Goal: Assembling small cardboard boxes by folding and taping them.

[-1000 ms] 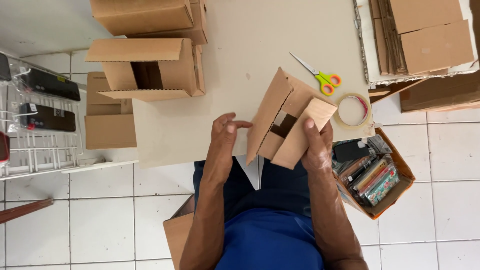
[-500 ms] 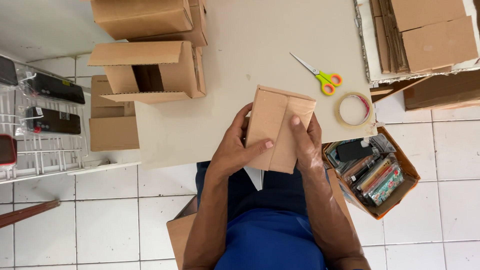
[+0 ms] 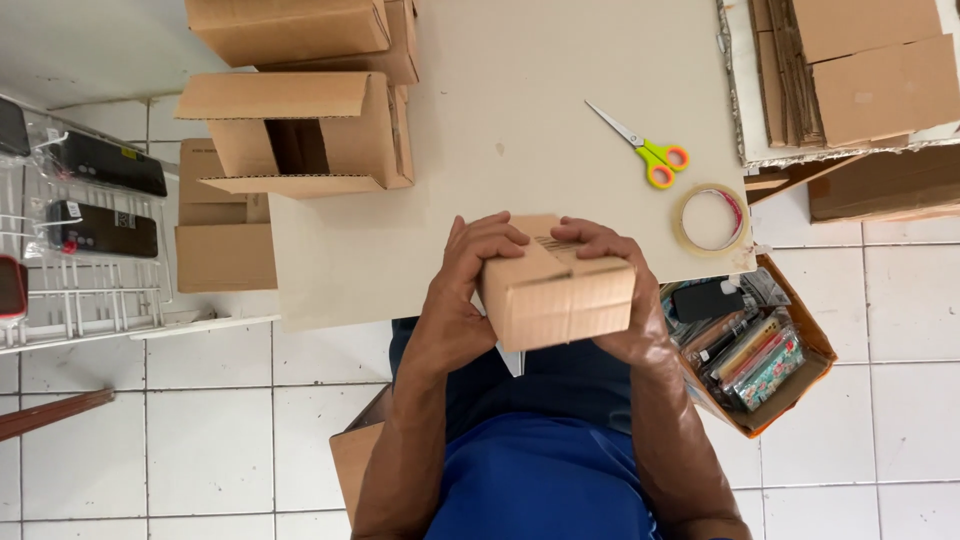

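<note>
Box: small cardboard box [image 3: 557, 290] — flaps folded shut, held above the near table [image 3: 480, 180] edge.
Hands: left hand [image 3: 468, 290] and right hand [image 3: 615, 290] — clamped on its sides.
Right: scissors [image 3: 645, 150], tape roll [image 3: 711, 219].

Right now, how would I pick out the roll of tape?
Start at the pale table and go to its near right corner. The roll of tape lies flat there, just below the scissors. It is the only round ring on the table.
</note>
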